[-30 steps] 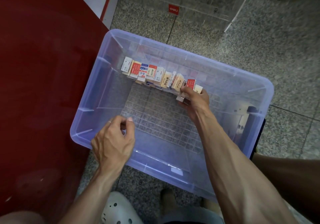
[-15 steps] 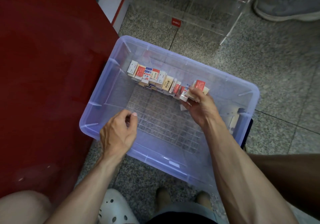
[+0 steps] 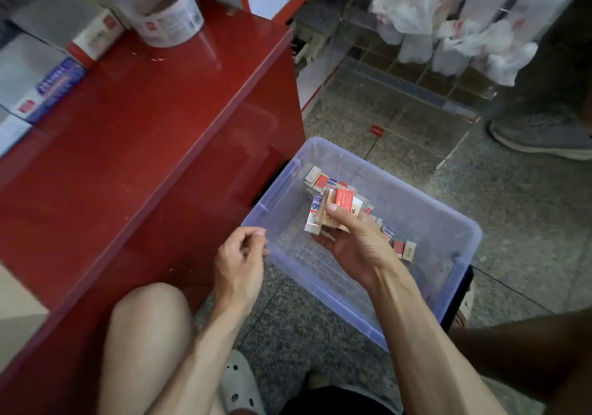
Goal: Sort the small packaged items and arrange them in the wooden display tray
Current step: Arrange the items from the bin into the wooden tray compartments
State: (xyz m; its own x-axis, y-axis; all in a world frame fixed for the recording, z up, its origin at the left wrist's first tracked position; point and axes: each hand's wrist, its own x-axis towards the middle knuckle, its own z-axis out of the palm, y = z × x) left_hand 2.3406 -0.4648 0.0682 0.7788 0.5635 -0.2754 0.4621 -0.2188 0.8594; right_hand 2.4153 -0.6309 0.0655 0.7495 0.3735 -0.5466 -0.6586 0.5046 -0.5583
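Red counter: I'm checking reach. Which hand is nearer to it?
Left. The left hand hangs loosely curled and empty just beside the red counter, at the bin's near corner. The right hand holds small boxes over the plastic bin, farther away.

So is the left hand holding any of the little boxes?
No, the left hand hangs loosely curled and holds nothing by the blue bin's rim, while the right hand grips the bunch of little boxes.
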